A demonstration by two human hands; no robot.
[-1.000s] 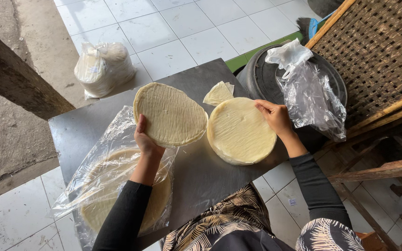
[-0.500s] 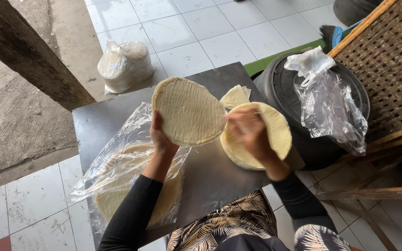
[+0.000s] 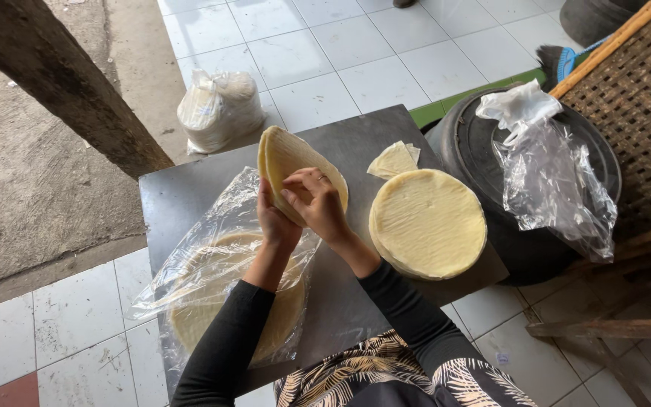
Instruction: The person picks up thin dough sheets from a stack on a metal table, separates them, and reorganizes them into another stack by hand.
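A small stack of thin round pale wafers [image 3: 288,160] is held tilted on edge above the dark grey table [image 3: 182,200]. My left hand [image 3: 275,222] grips its lower edge from behind, and my right hand [image 3: 318,203] holds its front face. Under the hands lies a clear plastic bag [image 3: 220,279] with more round wafers inside. To the right a thick stack of the same wafers [image 3: 427,222] rests flat on the table, with a few broken pieces [image 3: 393,160] beyond it.
A black round tub [image 3: 533,249] with a crumpled clear bag [image 3: 544,166] on it stands right of the table. A woven bamboo rack [image 3: 634,98] rises at the far right. A filled plastic bag [image 3: 218,109] sits on the white floor tiles; a wooden post [image 3: 62,83] slants at left.
My right hand left the flat stack and came onto the held wafers. The held wafers turned from nearly flat to tilted on edge over the bag.
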